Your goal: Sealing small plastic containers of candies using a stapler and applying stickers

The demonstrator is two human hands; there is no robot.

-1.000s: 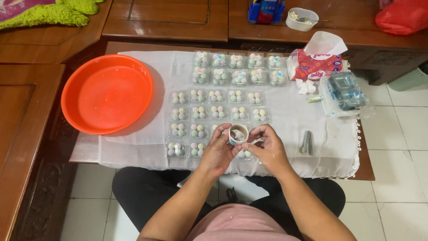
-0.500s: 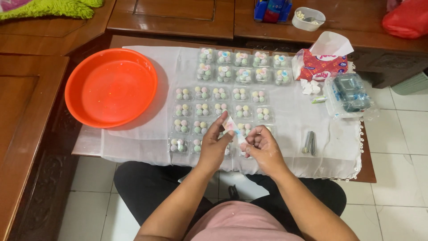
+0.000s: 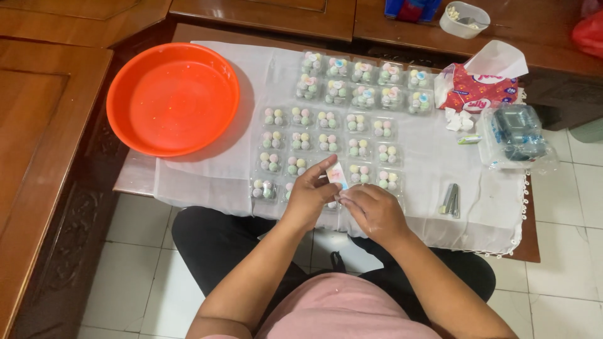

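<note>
Both my hands meet just below the rows of small clear candy packs [image 3: 326, 125], my left hand [image 3: 309, 196] pinching a small pastel sticker sheet [image 3: 337, 175] while my right hand [image 3: 375, 210] curls against its lower edge.

Small box [image 3: 336, 176] half hidden by left hand [image 3: 312, 196], red bag [image 3: 589, 32] cut off

Basin [image 3: 173, 98] left of packs [image 3: 326, 132]; tissue box [image 3: 480, 88] right.
</note>
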